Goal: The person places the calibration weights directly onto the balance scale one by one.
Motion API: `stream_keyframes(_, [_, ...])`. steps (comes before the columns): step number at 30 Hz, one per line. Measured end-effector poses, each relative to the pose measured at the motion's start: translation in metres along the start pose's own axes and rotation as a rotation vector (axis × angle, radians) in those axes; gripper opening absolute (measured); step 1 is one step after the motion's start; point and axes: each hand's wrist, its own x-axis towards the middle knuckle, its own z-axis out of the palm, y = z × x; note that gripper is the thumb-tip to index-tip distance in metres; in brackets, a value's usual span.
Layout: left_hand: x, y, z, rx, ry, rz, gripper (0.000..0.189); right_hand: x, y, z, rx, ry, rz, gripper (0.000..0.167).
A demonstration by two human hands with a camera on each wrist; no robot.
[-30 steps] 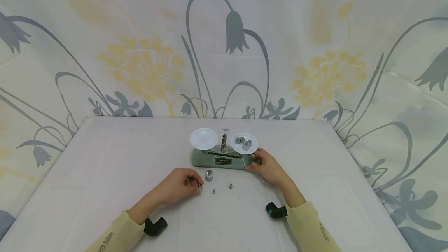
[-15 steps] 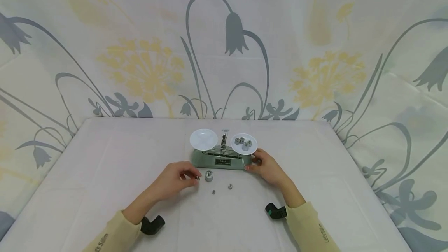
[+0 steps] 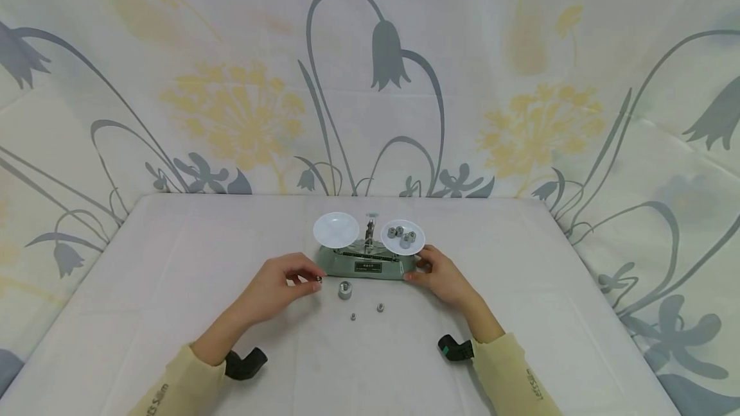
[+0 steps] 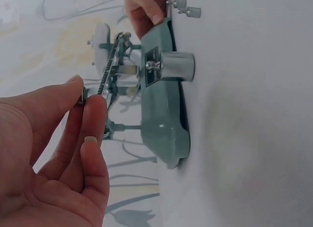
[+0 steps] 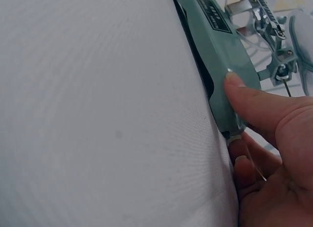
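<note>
Pinching a small silvery metal weight (image 4: 82,96) in its fingertips, the left hand (image 3: 276,289) has a larger silvery metal cylinder (image 3: 345,291) just right of them. Between thumb and fingers, the right hand (image 3: 444,278) grips one end of a green, white-panned balance scale (image 3: 367,266).

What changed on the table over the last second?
The left hand moved away from the wearer and a bit left, toward the left end of the scale, carrying a pinched weight. Nothing was newly grasped or released.

Unchanged: right hand on the scale's right end, weights in the right pan, big weight and two small ones on the table.
</note>
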Motion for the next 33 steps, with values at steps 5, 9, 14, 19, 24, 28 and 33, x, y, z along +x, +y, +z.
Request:
stream_keyframes(5, [0.002,0.004,-0.005,-0.015,0.014,-0.014,0.016,0.0,-0.001,0.0,-0.003,0.008,-0.003,0.053])
stream_keyframes(9, [0.004,0.006,-0.008,-0.017,0.021,-0.016,0.016,0.0,-0.001,0.0,-0.001,0.007,-0.012,0.053])
stream_keyframes(14, [0.008,0.008,-0.01,-0.012,0.03,-0.018,0.015,0.0,0.0,0.0,-0.001,0.006,-0.011,0.053])
stream_keyframes(19, [0.013,0.015,-0.013,0.0,0.048,-0.011,0.015,0.001,0.0,0.001,-0.002,0.004,0.007,0.052])
stream_keyframes(24, [0.017,0.02,-0.016,0.005,0.053,-0.001,0.016,0.0,0.001,0.0,-0.005,0.007,0.009,0.052])
stream_keyframes(28, [0.021,0.023,-0.018,0.012,0.053,0.004,0.016,0.0,0.001,0.001,0.0,0.008,0.002,0.052])
stream_keyframes(33, [0.027,0.024,-0.021,0.019,0.061,0.034,0.015,0.0,0.0,0.001,0.002,0.013,-0.003,0.051])
